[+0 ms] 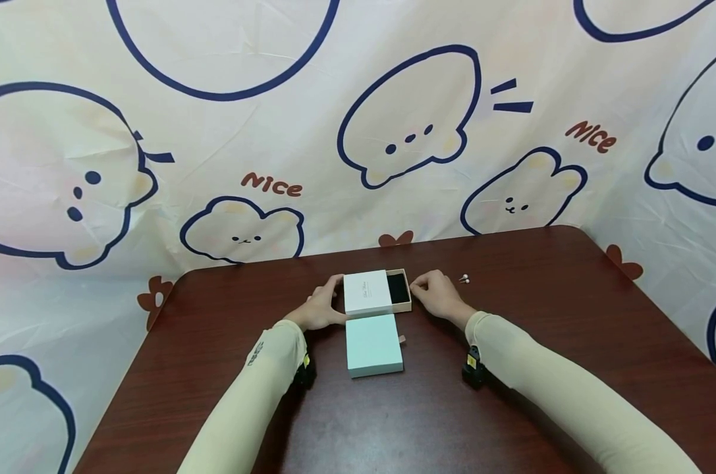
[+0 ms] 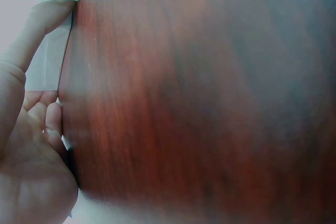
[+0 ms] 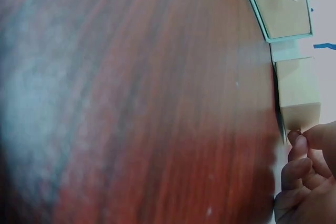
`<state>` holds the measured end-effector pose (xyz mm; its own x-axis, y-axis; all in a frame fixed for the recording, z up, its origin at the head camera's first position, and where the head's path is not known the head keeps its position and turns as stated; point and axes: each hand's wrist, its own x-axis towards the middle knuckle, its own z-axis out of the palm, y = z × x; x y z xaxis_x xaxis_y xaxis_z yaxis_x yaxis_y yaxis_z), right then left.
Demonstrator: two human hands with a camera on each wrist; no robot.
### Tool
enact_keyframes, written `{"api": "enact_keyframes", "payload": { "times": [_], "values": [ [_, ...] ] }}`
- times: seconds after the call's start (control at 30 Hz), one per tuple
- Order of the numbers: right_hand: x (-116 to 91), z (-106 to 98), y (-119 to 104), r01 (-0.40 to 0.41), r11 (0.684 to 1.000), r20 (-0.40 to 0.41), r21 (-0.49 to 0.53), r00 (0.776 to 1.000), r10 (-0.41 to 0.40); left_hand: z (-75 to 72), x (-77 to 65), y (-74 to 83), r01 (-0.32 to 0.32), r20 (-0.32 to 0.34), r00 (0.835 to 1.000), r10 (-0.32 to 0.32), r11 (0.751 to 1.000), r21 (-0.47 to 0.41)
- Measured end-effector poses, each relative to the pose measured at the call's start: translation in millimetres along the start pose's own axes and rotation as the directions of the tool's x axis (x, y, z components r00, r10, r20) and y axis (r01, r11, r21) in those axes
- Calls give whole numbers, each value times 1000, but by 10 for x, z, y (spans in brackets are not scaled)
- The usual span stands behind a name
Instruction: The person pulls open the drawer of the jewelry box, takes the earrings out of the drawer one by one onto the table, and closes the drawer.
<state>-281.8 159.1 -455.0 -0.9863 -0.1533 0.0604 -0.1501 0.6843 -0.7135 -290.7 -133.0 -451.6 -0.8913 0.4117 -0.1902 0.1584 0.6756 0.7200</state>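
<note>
White box [image 1: 366, 293], beige drawer [image 1: 402, 307], black insert [image 1: 397, 288]

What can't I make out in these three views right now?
- Head: lettering on the white square box, too small to read.
- Head: small shiny white-tipped pieces, too small to identify.
- Head: inside of the mint-green square box, hidden by its top.
- Right wrist: pull tab at the beige drawer's end, mostly covered by the right hand.
- Left wrist: rest of the mint-green box, cut off by the top edge.

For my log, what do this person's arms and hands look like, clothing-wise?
The left sleeve and right sleeve are long and pale cream, the left with dark print near its cuff. Black wrist devices show yellow patches. Left hand and right hand are bare.
</note>
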Motion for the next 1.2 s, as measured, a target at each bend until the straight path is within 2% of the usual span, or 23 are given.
{"api": "enact_keyframes", "payload": {
  "times": [1.2],
  "values": [
    [-1,58,-58,4,1000,10,-8,1000,-4,0,-2,8,-1,3,1000,1,1000,-2]
  ]
}}
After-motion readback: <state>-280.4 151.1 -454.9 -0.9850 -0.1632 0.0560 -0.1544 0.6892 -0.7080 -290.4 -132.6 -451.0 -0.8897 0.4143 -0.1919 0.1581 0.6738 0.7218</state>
